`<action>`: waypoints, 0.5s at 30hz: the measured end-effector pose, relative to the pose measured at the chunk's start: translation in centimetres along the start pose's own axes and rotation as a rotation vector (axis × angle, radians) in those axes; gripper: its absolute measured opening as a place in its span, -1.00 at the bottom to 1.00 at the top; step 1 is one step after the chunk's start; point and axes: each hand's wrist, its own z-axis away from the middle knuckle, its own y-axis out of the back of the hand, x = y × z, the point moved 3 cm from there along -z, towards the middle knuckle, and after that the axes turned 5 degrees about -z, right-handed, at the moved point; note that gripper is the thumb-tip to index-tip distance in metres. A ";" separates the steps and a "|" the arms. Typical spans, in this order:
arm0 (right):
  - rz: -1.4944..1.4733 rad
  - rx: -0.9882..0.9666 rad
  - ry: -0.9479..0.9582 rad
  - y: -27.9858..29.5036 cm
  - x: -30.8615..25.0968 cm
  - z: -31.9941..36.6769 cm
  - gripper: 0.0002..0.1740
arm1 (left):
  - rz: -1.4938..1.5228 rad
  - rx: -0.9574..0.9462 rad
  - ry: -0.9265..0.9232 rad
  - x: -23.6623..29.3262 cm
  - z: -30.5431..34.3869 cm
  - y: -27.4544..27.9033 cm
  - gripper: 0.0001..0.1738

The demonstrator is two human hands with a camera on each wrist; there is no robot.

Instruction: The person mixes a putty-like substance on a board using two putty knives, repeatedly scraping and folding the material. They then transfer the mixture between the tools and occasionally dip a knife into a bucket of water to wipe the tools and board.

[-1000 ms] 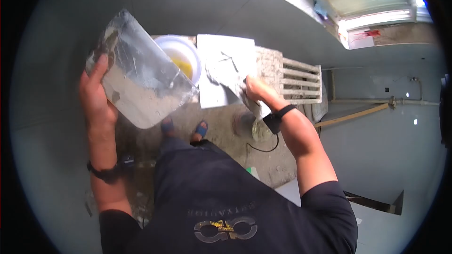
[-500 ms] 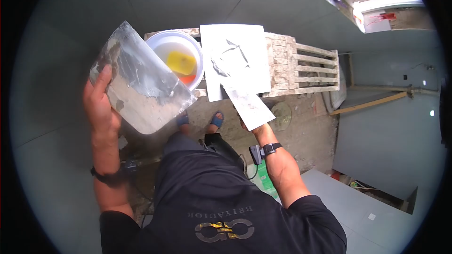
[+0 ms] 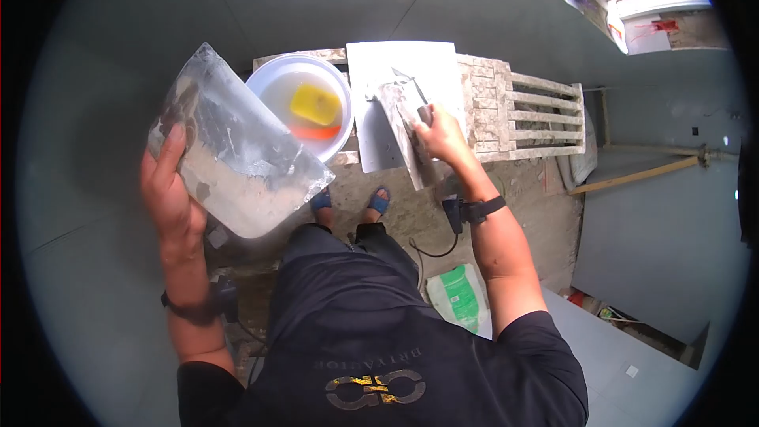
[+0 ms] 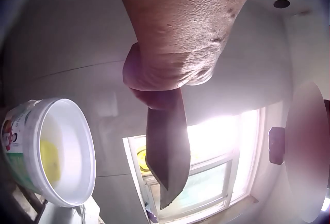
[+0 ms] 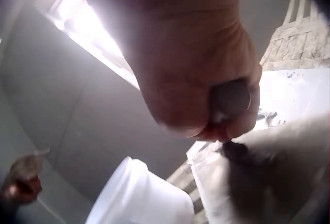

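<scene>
My left hand (image 3: pixel 168 182) grips a stiff grey mortar board (image 3: pixel 253 142) by its left edge, thumb lying over the smeared face. Pale plaster coats the lower part of that board, which appears almost edge-on in the left wrist view. My right hand (image 3: pixel 443 136) is wrapped round the dark round handle (image 5: pixel 232 97) of a plastering trowel (image 3: pixel 409 142). Its long, smeared metal blade slants over the front of a white sheet (image 3: pixel 435 59). Grey putty and a thin dark tool (image 3: pixel 411 83) lie on this sheet, partly hidden by the blade.
Left of the sheet, a white bucket (image 3: pixel 265 79) contains a yellow sponge (image 3: pixel 315 104) and something orange (image 3: pixel 316 133). Both stand on a dirty slatted bench (image 3: pixel 545 115). A green-and-white bag (image 3: pixel 458 296) lies on the floor to the right. Grey wall panels surround the bench.
My right hand first drew the trowel down toward my body, blade face showing, then brought it back up over the sheet and turned the blade. My left hand keeps holding the mortar board.
</scene>
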 end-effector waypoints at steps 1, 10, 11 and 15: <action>0.075 -0.033 0.101 -0.3 -0.4 0.1 -0.71 | 0.022 -0.001 0.001 -0.1 -0.1 0.0 -0.62; 0.371 -0.360 0.089 1.9 -3.1 -2.9 -0.82 | 0.119 0.029 -0.036 -0.4 0.1 -0.2 -0.61; 0.349 -0.323 0.093 1.5 -3.2 -3.5 -0.82 | 0.134 0.034 -0.029 -0.6 0.0 0.1 -0.61; 0.356 -0.245 0.173 -1.9 0.2 -4.9 -0.81 | 0.171 0.045 -0.015 -1.2 -0.2 1.0 -0.61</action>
